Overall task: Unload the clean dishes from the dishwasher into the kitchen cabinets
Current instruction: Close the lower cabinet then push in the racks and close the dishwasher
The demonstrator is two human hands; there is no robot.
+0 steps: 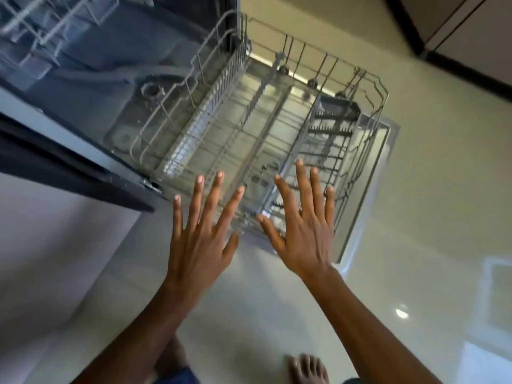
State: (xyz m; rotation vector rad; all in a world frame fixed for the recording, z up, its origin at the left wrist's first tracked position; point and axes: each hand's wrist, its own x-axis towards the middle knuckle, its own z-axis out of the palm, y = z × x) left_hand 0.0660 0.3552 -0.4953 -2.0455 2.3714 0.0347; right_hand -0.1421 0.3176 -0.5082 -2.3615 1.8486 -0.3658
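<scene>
The dishwasher's lower wire rack (210, 87) is pulled out over the open door (385, 151) and holds no dishes that I can see. A dark cutlery basket (336, 120) sits in its far right corner. My left hand (201, 239) and my right hand (302, 234) hover side by side above the rack's near edge, palms down, fingers spread, holding nothing. Part of the upper rack (41, 29) shows inside the tub at the top left, blurred.
Glossy pale floor tiles (429, 245) surround the open door. A pale cabinet front (50, 245) stands at the left beside the dishwasher's dark frame (69, 173). Cabinets with a dark plinth (471, 65) line the top right. My bare feet (307, 368) are at the bottom.
</scene>
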